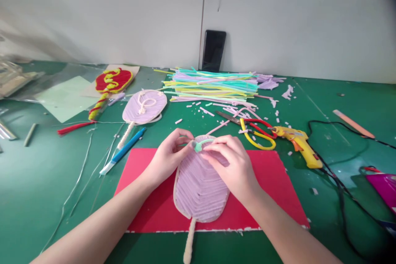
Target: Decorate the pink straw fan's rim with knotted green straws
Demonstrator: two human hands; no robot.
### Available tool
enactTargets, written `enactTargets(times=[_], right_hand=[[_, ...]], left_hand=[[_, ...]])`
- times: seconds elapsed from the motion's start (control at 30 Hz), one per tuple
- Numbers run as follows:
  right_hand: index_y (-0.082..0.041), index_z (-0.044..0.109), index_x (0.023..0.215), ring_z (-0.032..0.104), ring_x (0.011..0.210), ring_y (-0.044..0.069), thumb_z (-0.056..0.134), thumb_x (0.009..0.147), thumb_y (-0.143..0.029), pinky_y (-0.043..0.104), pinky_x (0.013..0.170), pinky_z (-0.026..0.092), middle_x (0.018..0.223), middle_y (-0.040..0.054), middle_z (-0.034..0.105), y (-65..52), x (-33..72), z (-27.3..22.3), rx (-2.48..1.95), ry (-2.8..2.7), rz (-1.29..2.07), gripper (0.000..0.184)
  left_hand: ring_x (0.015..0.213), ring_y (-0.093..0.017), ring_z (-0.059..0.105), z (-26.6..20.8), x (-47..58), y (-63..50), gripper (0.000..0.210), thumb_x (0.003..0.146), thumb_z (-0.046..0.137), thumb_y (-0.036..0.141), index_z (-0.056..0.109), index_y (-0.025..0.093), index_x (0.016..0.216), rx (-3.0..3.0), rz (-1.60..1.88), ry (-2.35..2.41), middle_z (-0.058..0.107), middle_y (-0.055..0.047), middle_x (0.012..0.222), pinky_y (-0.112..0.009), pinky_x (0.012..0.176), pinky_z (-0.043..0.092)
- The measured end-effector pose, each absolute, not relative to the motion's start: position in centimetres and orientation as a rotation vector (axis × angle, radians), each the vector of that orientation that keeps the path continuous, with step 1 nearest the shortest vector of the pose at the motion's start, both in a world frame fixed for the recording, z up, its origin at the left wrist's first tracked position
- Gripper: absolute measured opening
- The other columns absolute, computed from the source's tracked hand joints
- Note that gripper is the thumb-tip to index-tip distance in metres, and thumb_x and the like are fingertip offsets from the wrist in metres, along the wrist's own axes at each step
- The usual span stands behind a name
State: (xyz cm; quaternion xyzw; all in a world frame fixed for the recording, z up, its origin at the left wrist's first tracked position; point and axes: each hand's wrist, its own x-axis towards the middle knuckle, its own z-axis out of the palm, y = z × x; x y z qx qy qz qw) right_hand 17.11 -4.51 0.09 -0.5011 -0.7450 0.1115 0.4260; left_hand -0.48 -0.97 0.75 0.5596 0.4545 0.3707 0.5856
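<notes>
A purple fan [201,189] made of fuzzy strips, with a cream rim and a cream handle, lies on a red board [266,185]. Over its upper end, my left hand [173,152] pinches a mint-green pipe cleaner [199,146] at a small bunched part. The free stretch of that pipe cleaner curves right into the fingertips of my right hand [230,161], which are closed on it. The fan's top edge is partly covered by my fingers.
Yellow-handled scissors [258,130] and a yellow glue gun [298,142] with a black cord lie to the right. Behind are a pipe cleaner pile [213,84] and a leaning phone [214,50]. On the left are a second purple fan [145,107], a red fan [114,81] and a blue pen [123,150].
</notes>
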Motion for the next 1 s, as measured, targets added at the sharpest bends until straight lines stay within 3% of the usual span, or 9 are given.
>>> enactTargets(times=[0.2,0.63,1.0], right_hand=[[-0.023,0.064,0.086,0.057,0.084,0.019,0.062,0.082,-0.026,0.036,0.077,0.048,0.085,0.0044,0.061,-4.63,16.89,0.08,-1.267,-1.855,0.277,0.006],[-0.026,0.064,0.097,0.057,0.090,0.021,0.064,0.081,-0.027,0.039,0.081,0.046,0.095,0.0054,0.062,-4.44,17.35,0.44,-1.278,-1.871,0.225,0.016],[-0.027,0.067,0.091,0.059,0.092,0.020,0.061,0.083,-0.023,0.039,0.082,0.047,0.094,0.0044,0.063,-4.37,17.29,0.40,-1.226,-1.879,0.275,0.011]], left_hand=[[0.082,-0.013,0.059,0.62,-0.66,-0.97,0.019,0.080,0.060,0.031,0.053,0.016,0.089,1.373,0.859,1.000,0.062,-0.003,0.087,-0.020,0.067,0.042],[0.078,-0.012,0.058,0.36,-0.69,-1.22,0.021,0.080,0.061,0.032,0.052,0.017,0.092,1.371,0.807,0.972,0.061,-0.003,0.089,-0.019,0.062,0.043],[0.072,-0.011,0.058,0.24,-0.60,-1.22,0.022,0.077,0.063,0.031,0.053,0.016,0.089,1.392,0.811,0.983,0.062,-0.003,0.085,-0.018,0.059,0.044]])
